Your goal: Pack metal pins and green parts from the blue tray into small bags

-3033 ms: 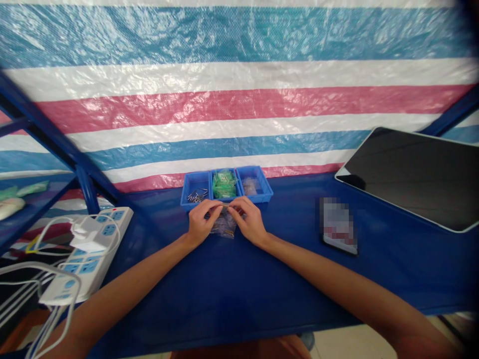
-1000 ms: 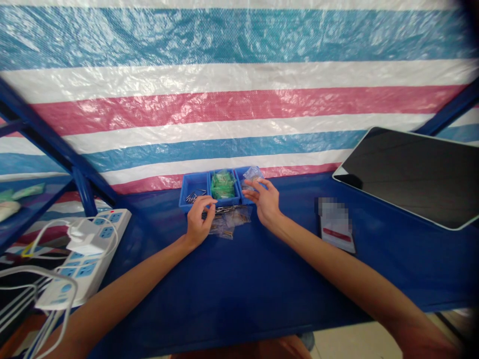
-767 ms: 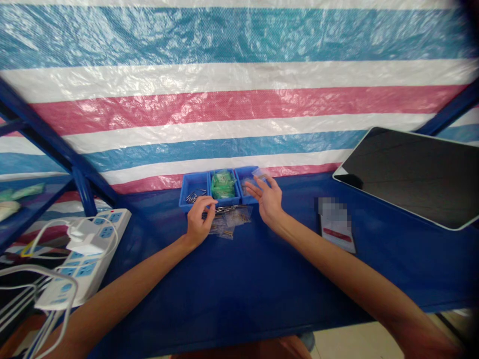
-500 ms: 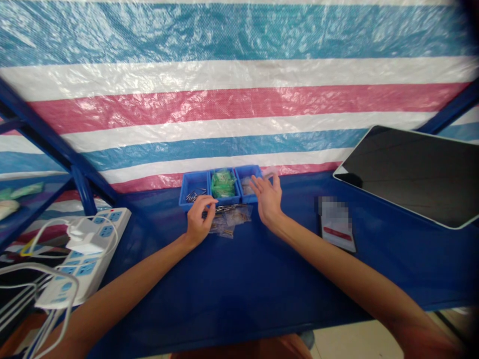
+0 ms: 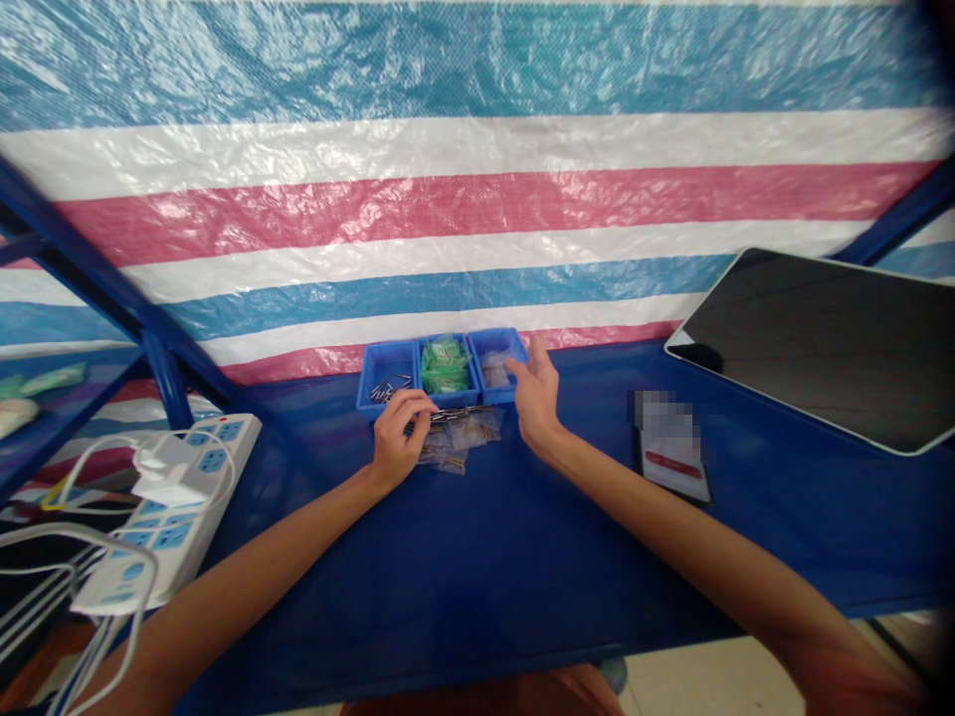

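My left hand (image 5: 401, 433) has its thumb and fingertips pinched together, just in front of the left blue bin (image 5: 365, 383); anything between them is too small to make out. Short metal pins (image 5: 384, 390) lie in that bin. Beside the left fingertips are clear plastic bags (image 5: 467, 433) on the table, with dark slim pieces (image 5: 457, 412) along their far side. My right hand (image 5: 538, 398) is held with thumb and fingers apart, palm turned left, by the right bin (image 5: 522, 343). Clear bags (image 5: 494, 370) lie inside it. Green packets (image 5: 446, 366) fill the middle bin (image 5: 470, 398).
A white power strip (image 5: 186, 537) with plugs and cables (image 5: 111, 557) lies at the left. On the right are a phone (image 5: 671, 457) and a dark-screened panel (image 5: 828, 348). A striped plastic sheet (image 5: 448, 209) hangs behind the blue table (image 5: 463, 567).
My right hand has rotated, its fingers swinging from leftward over the right bin to upright beside it. A pale blur behind that hand is gone. The left hand has barely moved.
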`<state>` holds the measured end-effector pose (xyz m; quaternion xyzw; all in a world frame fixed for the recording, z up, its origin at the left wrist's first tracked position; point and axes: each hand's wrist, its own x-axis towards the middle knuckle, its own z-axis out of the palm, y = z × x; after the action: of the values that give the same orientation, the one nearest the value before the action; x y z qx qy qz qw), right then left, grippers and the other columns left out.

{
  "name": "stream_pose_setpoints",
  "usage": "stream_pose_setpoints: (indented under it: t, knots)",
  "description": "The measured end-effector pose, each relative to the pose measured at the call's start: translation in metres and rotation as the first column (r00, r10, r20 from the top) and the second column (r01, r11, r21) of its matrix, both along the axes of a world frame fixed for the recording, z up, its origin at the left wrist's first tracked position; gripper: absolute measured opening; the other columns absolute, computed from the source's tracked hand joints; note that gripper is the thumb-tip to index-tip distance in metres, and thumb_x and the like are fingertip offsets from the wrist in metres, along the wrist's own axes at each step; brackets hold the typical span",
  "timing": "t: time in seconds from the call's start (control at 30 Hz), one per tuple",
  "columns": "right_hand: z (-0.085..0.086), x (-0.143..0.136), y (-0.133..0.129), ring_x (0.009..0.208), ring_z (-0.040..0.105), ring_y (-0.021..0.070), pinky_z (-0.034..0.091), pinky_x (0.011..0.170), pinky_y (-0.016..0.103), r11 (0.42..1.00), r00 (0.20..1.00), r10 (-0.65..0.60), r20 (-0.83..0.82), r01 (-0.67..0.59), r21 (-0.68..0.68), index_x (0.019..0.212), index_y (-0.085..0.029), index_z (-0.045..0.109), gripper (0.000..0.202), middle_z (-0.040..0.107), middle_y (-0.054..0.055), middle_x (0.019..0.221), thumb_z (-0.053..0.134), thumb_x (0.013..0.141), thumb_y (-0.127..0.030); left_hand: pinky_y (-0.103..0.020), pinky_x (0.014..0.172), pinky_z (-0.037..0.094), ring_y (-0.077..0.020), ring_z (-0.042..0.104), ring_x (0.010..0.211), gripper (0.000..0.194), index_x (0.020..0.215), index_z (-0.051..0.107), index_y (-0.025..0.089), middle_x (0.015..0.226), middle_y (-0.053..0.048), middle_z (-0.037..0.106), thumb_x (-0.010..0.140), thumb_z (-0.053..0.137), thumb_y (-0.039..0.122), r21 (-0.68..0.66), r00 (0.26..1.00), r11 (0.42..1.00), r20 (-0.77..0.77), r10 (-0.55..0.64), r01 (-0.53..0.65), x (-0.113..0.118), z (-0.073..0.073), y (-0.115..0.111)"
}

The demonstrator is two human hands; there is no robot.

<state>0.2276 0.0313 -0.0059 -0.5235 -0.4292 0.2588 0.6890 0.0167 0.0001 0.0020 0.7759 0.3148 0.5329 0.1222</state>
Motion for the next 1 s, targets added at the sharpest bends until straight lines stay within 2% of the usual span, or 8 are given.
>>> stream_pose_setpoints:
  t: [0.17,0.3,0.37,0.43,0.53,0.63,0.77,1.0]
  knots:
    - [0.011,-0.013,-0.022,0.133,0.034,0.0235,0.024,0.111,0.048,0.995,0.937,0.049,0.345,-0.076,0.065,0.123,-0.023,0.056,0.041,0.042,0.007,0.142,0.052,0.082,-0.025,-0.025,0.07,0.049,-0.0136,0.059,0.084,0.012,0.085,0.063,0.017,0.09,-0.005,0.06,0.087,0.051,0.015,0.012,1.0,1.0,-0.01,-0.002,0.002,0.0,0.0,0.0]
    - [0.016,-0.028,-0.043,0.103,0.057,0.0182,0.044,0.094,0.034,0.964,0.817,0.152,0.556,-0.246,0.098,0.096,-0.021,0.065,0.022,0.062,0.006,0.106,0.046,0.087,-0.017,-0.026,0.07,0.05,-0.014,0.059,0.084,0.013,0.086,0.063,0.017,0.091,-0.005,0.06,0.088,0.05,0.017,0.004,1.0,1.0,-0.017,0.01,-0.01,-0.001,0.001,-0.001]
    - [0.014,-0.033,-0.049,0.089,0.06,0.0168,0.047,0.083,0.03,0.952,0.715,0.223,0.663,-0.307,0.011,0.092,-0.019,0.065,0.021,0.063,0.005,0.092,0.045,0.087,-0.017,-0.025,0.069,0.05,-0.0144,0.059,0.085,0.012,0.087,0.063,0.017,0.092,-0.006,0.06,0.088,0.05,0.017,0.005,1.0,1.0,-0.002,0.028,-0.028,-0.002,0.001,-0.001]
    - [0.012,-0.036,-0.051,0.079,0.059,0.0162,0.046,0.074,0.028,0.937,0.563,0.303,0.769,-0.324,-0.131,0.094,-0.018,0.065,0.017,0.062,0.004,0.086,0.049,0.087,-0.02,-0.025,0.069,0.05,-0.0146,0.059,0.085,0.012,0.089,0.062,0.017,0.092,-0.006,0.06,0.088,0.05,0.018,0.009,0.998,0.998,0.022,0.055,-0.056,-0.002,0.001,-0.001]
    - [0.012,-0.038,-0.054,0.077,0.06,0.0172,0.045,0.069,0.028,0.912,0.326,0.39,0.861,-0.268,-0.312,0.101,-0.019,0.064,0.023,0.062,0.005,0.087,0.056,0.085,-0.034,-0.025,0.067,0.05,-0.0143,0.059,0.084,0.012,0.089,0.062,0.017,0.091,-0.006,0.06,0.089,0.051,0.02,0.001,0.994,0.996,0.059,0.091,-0.091,-0.002,0.0,0.0]
    - [0.012,-0.039,-0.055,0.082,0.061,0.0192,0.045,0.069,0.028,0.904,0.191,0.408,0.893,-0.222,-0.365,0.106,-0.019,0.063,0.032,0.062,0.007,0.096,0.055,0.086,-0.043,-0.024,0.066,0.05,-0.0143,0.059,0.083,0.012,0.089,0.061,0.016,0.091,-0.006,0.06,0.089,0.051,0.021,-0.022,0.992,0.995,0.073,0.101,-0.1,-0.002,-0.001,0.001]
    - [0.008,-0.04,-0.055,0.083,0.061,0.0196,0.045,0.069,0.028,0.913,0.139,0.379,0.915,-0.217,-0.345,0.108,-0.02,0.062,0.03,0.061,0.008,0.099,0.053,0.088,-0.04,-0.025,0.067,0.05,-0.0147,0.059,0.085,0.011,0.088,0.061,0.016,0.091,-0.006,0.06,0.089,0.05,0.02,-0.03,0.994,0.996,0.064,0.088,-0.086,-0.003,-0.002,0.002]
    - [-0.002,-0.04,-0.055,0.081,0.059,0.0179,0.046,0.069,0.028,0.925,0.195,0.283,0.939,-0.315,-0.213,0.101,-0.019,0.063,0.024,0.06,0.009,0.096,0.051,0.091,-0.036,-0.026,0.07,0.05,-0.0148,0.059,0.085,0.014,0.085,0.063,0.017,0.091,-0.005,0.06,0.089,0.05,0.02,-0.031,0.996,0.997,0.033,0.078,-0.077,-0.003,0.0,0.0]
